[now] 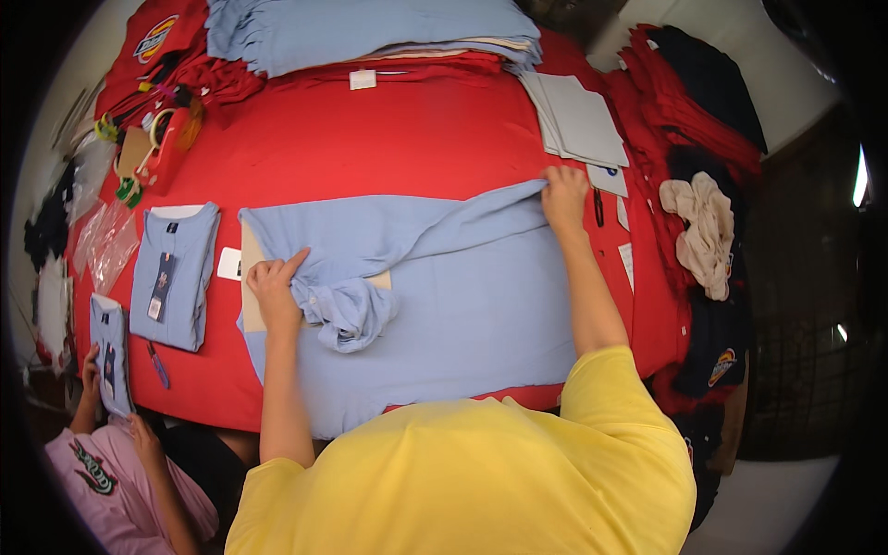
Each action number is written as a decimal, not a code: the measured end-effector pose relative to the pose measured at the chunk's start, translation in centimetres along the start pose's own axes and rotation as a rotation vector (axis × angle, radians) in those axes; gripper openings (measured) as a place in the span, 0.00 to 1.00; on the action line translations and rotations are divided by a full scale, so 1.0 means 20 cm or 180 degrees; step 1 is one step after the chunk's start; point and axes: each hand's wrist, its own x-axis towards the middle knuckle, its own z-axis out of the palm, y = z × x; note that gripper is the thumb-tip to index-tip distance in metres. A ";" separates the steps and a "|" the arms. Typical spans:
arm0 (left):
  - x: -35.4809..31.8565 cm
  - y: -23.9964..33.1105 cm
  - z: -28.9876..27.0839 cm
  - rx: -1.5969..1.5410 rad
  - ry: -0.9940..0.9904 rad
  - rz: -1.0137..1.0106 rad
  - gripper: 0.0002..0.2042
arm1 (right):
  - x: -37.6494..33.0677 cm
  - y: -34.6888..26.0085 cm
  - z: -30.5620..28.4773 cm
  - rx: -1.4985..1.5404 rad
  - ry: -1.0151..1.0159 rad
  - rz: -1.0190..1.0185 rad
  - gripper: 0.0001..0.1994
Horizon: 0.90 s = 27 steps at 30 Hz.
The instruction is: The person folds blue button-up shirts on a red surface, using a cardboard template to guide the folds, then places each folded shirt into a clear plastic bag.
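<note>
1. So, near side first: light-blue shirt spans the table between and below the hands, close to the wearer's yellow top. Little room there.
2. Lower left of the hands: a co-worker's hand on a narrow blue bundle. Avoid sweeping that way.
3. Left hand rests on the shirt's left end, thumb spread, bunched cloth just right of it. Can't tell if it pinches.
4. Right hand is well apart, farther out, clamped on the end of the shirt's far flap.
5. My read: mid-fold, flap stretched out. Next move calls for holding the left end and laying the flap flat, crease-free.
6. Edges: white tag and folded shirt left of left hand; black pen and pale cards crowd right hand.
7. Best open room: red table beyond both hands, up to the blue stack.
</note>
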 end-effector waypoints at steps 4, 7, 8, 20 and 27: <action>-0.01 0.00 0.00 0.0021 0.0065 0.0005 0.21 | -0.43 0.12 -0.35 -0.0170 0.0231 0.1032 0.14; -0.01 0.00 0.00 0.0053 -0.0153 0.0006 0.21 | -0.71 0.16 -0.43 -0.0105 -0.0794 0.1393 0.16; 0.00 0.00 -0.01 0.0082 -0.0319 -0.0022 0.22 | -0.76 0.18 -0.41 -0.0099 -0.0804 0.1514 0.18; -0.06 -0.04 -0.16 -0.0702 -0.0954 -0.0016 0.27 | -0.44 0.09 -0.04 0.0129 -0.1166 0.0784 0.27; -0.12 -0.04 -0.13 -0.0682 -0.0571 -0.0055 0.17 | -0.54 0.13 -0.29 0.1601 -0.0094 0.1408 0.17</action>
